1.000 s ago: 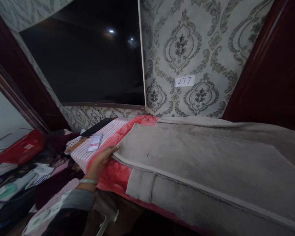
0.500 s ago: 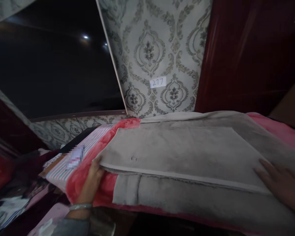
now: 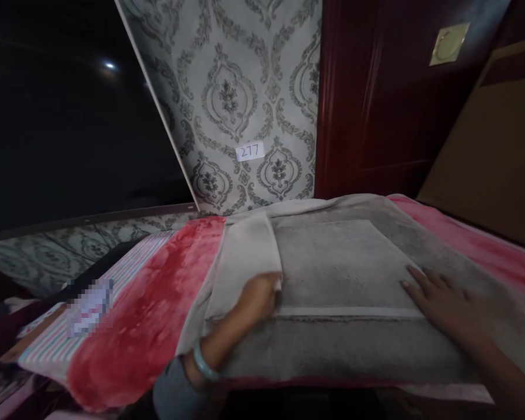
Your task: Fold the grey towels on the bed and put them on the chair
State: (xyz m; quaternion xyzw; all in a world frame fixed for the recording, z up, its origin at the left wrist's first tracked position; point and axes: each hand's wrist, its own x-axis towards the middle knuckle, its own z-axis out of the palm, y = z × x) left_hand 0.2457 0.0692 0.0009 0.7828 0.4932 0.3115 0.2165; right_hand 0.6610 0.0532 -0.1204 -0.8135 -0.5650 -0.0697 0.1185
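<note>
A grey plush towel [image 3: 332, 265] with a pale hem lies over a larger grey plush cloth [image 3: 332, 350]. Its left end is turned over to the right, showing a paler folded flap [image 3: 247, 239]. My left hand [image 3: 260, 294] is closed on the near corner of that flap, and a bracelet circles the wrist. On the towel's right side rests my right hand [image 3: 441, 297], palm down with the fingers spread. Beneath the grey cloth, a red and pink plush blanket [image 3: 157, 303] shows at the left and right.
A striped cloth [image 3: 52, 344] with a blurred packet [image 3: 90, 309] on it lies at the left. Behind stand a large dark screen [image 3: 79, 128], a patterned wall with a "277" label [image 3: 250, 151], and dark red panelling [image 3: 376, 116]. A cardboard sheet [image 3: 499, 157] leans at the right.
My left hand has carried the towel's left end rightward, folding it over. My right hand stays on the right side. The view has shifted to the right.
</note>
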